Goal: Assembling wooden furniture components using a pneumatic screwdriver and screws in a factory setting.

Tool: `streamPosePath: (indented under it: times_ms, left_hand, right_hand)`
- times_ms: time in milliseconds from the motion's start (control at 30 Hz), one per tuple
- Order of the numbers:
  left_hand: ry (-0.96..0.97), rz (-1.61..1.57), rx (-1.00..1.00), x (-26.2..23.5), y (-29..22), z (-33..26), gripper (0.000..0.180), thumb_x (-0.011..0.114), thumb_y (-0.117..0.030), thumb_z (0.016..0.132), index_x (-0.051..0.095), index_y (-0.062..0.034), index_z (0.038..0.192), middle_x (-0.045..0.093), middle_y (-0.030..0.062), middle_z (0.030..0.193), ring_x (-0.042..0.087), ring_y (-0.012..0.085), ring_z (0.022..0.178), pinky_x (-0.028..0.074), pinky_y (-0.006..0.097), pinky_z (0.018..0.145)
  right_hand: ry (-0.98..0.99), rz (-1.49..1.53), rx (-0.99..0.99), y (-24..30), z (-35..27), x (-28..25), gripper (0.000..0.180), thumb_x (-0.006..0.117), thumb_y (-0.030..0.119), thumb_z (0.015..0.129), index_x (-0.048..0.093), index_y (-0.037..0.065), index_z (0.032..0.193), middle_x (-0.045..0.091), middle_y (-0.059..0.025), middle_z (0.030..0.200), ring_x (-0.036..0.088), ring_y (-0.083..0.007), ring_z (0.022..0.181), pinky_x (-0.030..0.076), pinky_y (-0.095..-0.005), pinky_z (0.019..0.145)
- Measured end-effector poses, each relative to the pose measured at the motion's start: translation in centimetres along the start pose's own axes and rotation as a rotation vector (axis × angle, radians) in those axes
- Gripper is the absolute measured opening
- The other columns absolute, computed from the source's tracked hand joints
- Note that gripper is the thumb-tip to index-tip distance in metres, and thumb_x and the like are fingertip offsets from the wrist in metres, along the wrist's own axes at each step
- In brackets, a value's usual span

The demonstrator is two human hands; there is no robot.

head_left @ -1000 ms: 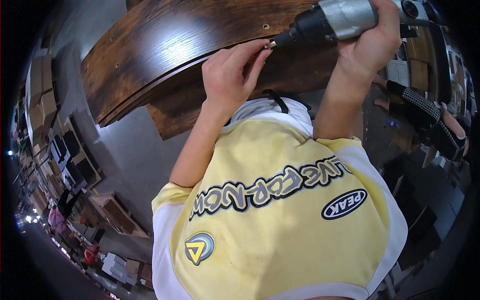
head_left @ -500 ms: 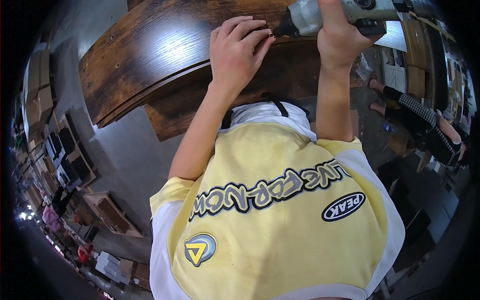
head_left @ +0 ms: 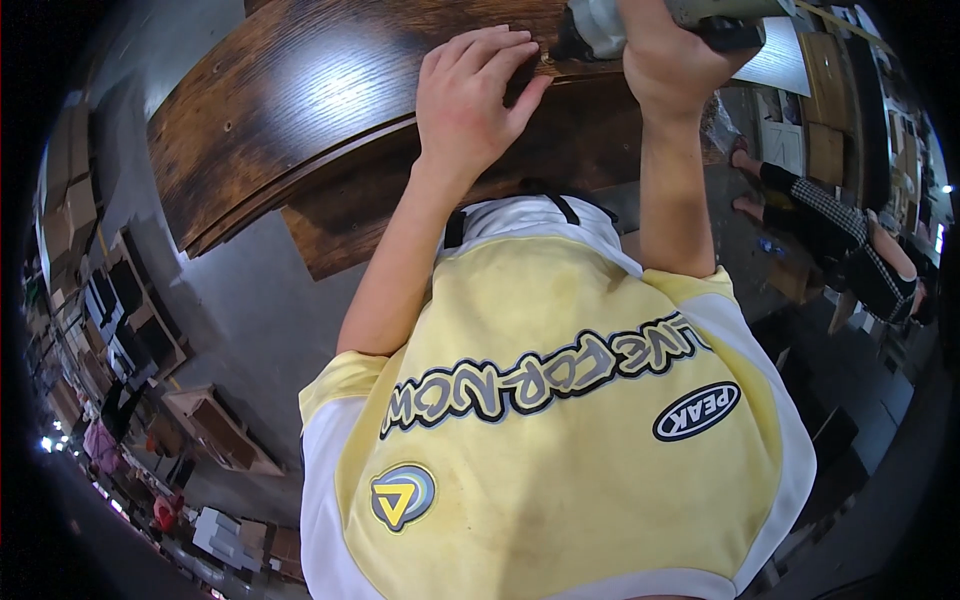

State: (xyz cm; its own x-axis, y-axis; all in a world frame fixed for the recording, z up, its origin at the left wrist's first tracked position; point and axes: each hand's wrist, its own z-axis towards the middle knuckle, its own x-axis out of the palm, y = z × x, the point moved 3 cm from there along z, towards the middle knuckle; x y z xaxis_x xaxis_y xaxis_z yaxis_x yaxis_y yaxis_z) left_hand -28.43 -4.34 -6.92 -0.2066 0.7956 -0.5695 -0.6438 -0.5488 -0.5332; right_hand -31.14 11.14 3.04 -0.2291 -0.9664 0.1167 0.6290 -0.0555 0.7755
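My left hand (head_left: pixel 468 105) rests on a dark brown wood-grain board (head_left: pixel 225 165), its fingers stretched out and the thumb apart, holding nothing visible. Just to the right of those fingers is the black nose of a power drill (head_left: pixel 594 30), pointing left close to the board's near edge. My right hand (head_left: pixel 672 68) is wrapped round the drill's grip; the upper part of the tool runs out of the picture. A tiny fitting or hole seems to lie between the fingertips and the drill nose, too small to make out.
More brown boards (head_left: pixel 335 235) lie beneath the top one, close to my body. Another person (head_left: pixel 840 235) sits off to the right. On the left floor are a stack of dark and white panels (head_left: pixel 135 305) and a wooden frame (head_left: pixel 220 430). Cardboard boxes (head_left: pixel 70 220) stand farther left.
My left fingers have come away from the small ring-like piece at the drill's nose and spread. The drill and my right hand have shifted slightly up and left.
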Motion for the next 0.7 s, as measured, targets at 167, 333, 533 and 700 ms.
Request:
streamPosePath:
  times_ms: [167,333,533,700]
  left_hand:
    - [-0.028,-0.002,0.013,0.5,-0.2,0.1,0.030,0.085,-0.024,0.079,0.077,-0.0132,0.106,0.074,0.0006,0.114,0.067,0.0212,0.107,0.050,0.035,0.091]
    - [-0.033,0.002,0.001,0.7,-0.4,0.1,0.029,0.085,-0.024,0.079,0.077,-0.0139,0.105,0.074,-0.0008,0.112,0.067,0.0198,0.107,0.050,0.035,0.091]
    - [-0.040,-0.009,0.001,1.0,-0.6,0.3,0.029,0.085,-0.025,0.079,0.077,-0.0147,0.105,0.074,-0.0015,0.111,0.067,0.0192,0.107,0.050,0.034,0.091]
    - [-0.049,-0.013,0.011,1.3,-0.7,0.4,0.028,0.084,-0.026,0.079,0.076,-0.0139,0.104,0.073,-0.0020,0.111,0.066,0.0190,0.108,0.048,0.035,0.093]
  right_hand:
    - [-0.017,-0.038,0.032,-0.1,0.8,0.6,0.027,0.067,-0.012,0.086,0.058,0.001,0.108,0.064,-0.0042,0.090,0.064,-0.0126,0.081,0.055,-0.0276,0.072]
    - [0.017,-0.072,-0.009,0.0,0.9,0.6,0.027,0.069,-0.011,0.085,0.059,0.001,0.108,0.066,-0.0045,0.090,0.064,-0.0114,0.078,0.054,-0.0260,0.069]
    - [0.048,-0.109,-0.040,0.1,1.2,0.2,0.025,0.070,-0.009,0.086,0.060,0.001,0.106,0.067,-0.0050,0.089,0.065,-0.0114,0.078,0.055,-0.0264,0.068]
    - [-0.007,-0.082,-0.011,0.2,1.1,0.2,0.023,0.070,-0.008,0.087,0.060,0.001,0.106,0.067,-0.0049,0.088,0.064,-0.0106,0.077,0.054,-0.0258,0.066]
